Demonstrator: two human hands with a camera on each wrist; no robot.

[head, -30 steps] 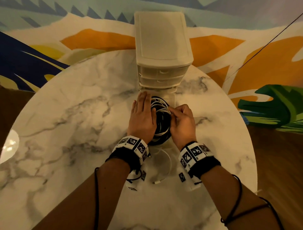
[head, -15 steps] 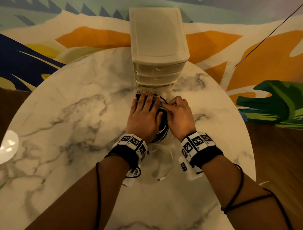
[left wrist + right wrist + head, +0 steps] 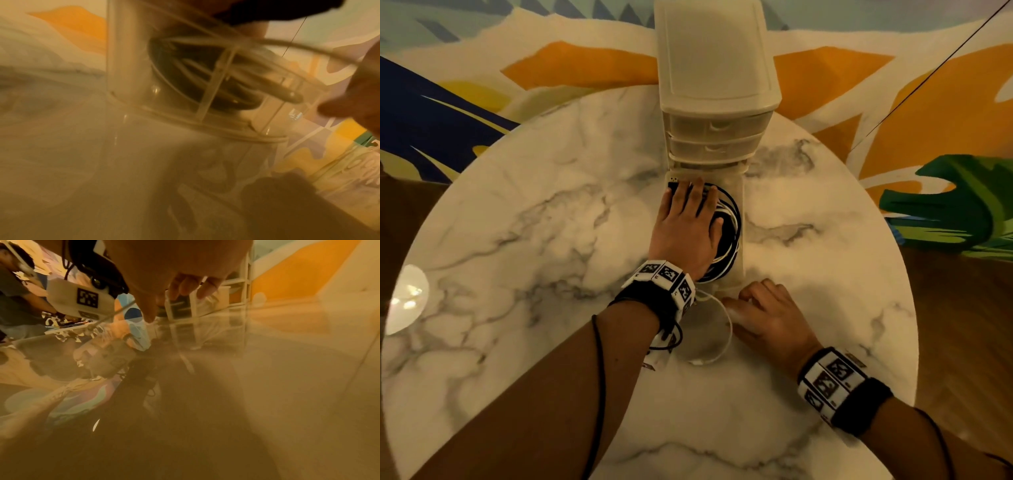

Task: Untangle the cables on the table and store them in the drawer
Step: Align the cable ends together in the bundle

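A white drawer unit point(image 3: 715, 68) stands at the back of the round marble table point(image 3: 534, 240). Its bottom drawer point(image 3: 741, 240) is pulled out and holds coiled black and white cables point(image 3: 729, 219). My left hand point(image 3: 685, 222) lies flat on that coil, fingers straight, pressing it down. One white cable point(image 3: 729, 335) loops out over the drawer front onto the table, and its plug point(image 3: 697, 361) lies near my left wrist. My right hand point(image 3: 763, 311) rests by the drawer front with curled fingers, the thumb against this cable point(image 3: 111, 315). Whether it pinches the cable is not visible.
The two upper drawers point(image 3: 715, 137) are closed. The table's right edge point(image 3: 907, 308) is close to my right wrist, with wooden floor beyond it. A painted wall rises behind the unit. Another person point(image 3: 16, 288) shows at the far left of the right wrist view.
My right hand left the coil in the drawer and drew back to the loose white cable on the table. My left hand slid forward, flat over the coil.
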